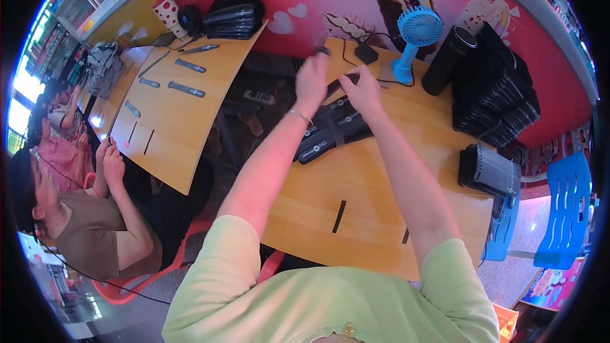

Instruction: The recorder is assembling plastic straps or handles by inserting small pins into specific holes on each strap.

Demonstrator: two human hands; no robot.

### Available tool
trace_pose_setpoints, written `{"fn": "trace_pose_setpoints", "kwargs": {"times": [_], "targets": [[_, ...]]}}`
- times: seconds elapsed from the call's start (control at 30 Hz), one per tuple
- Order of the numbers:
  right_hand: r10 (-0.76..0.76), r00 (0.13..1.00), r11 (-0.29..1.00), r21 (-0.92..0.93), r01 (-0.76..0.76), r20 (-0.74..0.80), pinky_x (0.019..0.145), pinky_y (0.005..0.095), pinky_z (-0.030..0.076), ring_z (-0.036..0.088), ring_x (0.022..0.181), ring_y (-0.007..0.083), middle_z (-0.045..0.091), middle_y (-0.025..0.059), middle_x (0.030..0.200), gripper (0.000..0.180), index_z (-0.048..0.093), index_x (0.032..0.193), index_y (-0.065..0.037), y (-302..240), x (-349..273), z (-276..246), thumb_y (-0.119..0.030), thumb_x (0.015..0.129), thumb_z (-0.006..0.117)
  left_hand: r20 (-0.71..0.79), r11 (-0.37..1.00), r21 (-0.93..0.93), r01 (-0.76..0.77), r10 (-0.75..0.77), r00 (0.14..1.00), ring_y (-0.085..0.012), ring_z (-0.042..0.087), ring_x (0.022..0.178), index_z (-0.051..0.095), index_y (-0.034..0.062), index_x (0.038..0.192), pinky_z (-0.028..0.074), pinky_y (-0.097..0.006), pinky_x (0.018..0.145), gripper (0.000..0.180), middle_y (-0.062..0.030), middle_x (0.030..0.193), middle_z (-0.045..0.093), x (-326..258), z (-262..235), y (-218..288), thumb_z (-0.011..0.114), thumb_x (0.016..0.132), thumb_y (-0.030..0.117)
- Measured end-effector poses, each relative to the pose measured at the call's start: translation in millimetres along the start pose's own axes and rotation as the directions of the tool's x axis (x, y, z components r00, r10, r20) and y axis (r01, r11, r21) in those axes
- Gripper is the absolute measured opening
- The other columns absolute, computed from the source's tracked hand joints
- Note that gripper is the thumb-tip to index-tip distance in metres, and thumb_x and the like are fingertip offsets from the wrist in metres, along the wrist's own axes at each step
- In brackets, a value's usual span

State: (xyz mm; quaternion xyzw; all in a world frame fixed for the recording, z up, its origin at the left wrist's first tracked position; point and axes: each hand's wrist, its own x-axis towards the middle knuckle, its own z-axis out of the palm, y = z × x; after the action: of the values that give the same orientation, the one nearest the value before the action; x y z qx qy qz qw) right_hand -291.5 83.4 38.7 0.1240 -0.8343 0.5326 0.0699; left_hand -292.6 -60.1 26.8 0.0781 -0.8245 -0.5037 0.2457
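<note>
Black strip (334, 87) pinched, the right hand (363, 92) reaches forward. Beside it extends the left hand (311, 82) (blurred, its grip unclear).

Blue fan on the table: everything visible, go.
The blue fan looks plastic: a round, ribbed grille head on a stem with a wider foot. It stands upright on the far side of the wooden table, left of the black cylinder. A dark cable passes by its foot; whether it plugs in, or the blades spin, can't be told.
</note>
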Motion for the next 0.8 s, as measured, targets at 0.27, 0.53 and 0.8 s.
{"fn": "trace_pose_setpoints", "kwargs": {"times": [0.27,0.53,0.8], "targets": [[0.013,0.999,0.977,0.213,-0.021,0.041,0.067,0.0317,0.049,0.063,0.071,0.0210,0.063,0.0104,0.078,0.023,0.056,0.090,-0.002,30,-9,-2,-0.016,0.077,0.069,0.113,0.798,-0.510,0.321,-0.307,0.945,-0.0168,0.045,0.048,0.049,0.0049,0.082,0.038,-0.032,0.046,0.043,-0.0029,0.057,0.046,3,-5,-6,0.041,0.095,0.046],[-0.062,0.992,0.980,0.195,0.039,0.114,0.061,0.0295,0.048,0.059,0.066,0.0151,0.062,0.0086,0.077,0.020,0.056,0.091,-0.004,28,-21,-14,-0.012,0.078,0.069,0.248,-0.016,-0.940,0.342,-0.723,0.645,-0.0104,0.034,0.045,0.042,0.0130,0.072,0.031,-0.025,0.043,0.048,0.0034,0.054,0.035,18,-32,-35,0.038,0.092,0.057],[-0.131,0.985,0.990,0.074,0.123,0.112,0.058,0.0288,0.047,0.058,0.064,0.0168,0.059,0.0092,0.078,0.023,0.053,0.088,-0.002,5,-55,-38,-0.007,0.076,0.071,0.365,-0.083,-0.882,0.464,-0.742,0.561,-0.0093,0.031,0.041,0.042,0.0120,0.069,0.028,-0.023,0.039,0.051,0.0035,0.052,0.033,22,-25,-38,0.036,0.091,0.058]]}}
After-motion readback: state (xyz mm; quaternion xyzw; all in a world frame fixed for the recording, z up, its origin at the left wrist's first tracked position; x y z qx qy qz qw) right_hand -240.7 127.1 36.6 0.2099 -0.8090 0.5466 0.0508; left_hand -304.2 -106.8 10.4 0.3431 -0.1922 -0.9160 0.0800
